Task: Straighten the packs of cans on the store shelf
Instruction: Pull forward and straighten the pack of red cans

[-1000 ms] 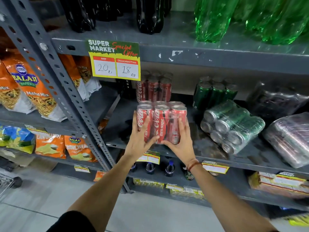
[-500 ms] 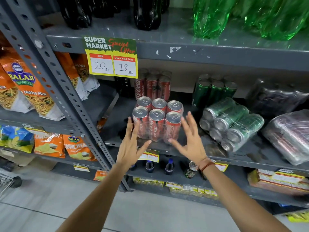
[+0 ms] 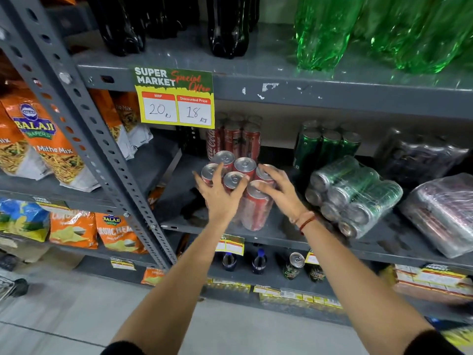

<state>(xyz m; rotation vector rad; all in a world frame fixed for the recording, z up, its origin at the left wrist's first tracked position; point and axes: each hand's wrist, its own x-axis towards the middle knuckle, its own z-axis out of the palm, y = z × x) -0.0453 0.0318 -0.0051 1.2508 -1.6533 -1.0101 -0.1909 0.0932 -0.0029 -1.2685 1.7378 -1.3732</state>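
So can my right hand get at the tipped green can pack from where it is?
Probably yes. The right hand is on the red pack, and the green pack lies right beside it, nothing between.

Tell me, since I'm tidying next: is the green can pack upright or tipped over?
Tipped over. The green can pack lies on its side on the shelf, can ends facing outward toward the aisle.

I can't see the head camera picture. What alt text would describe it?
Two bare hands, left hand and right hand, rest on an upright shrink-wrapped pack of red cola cans on a grey metal store shelf. A pack of green cans lies on its side to the right.
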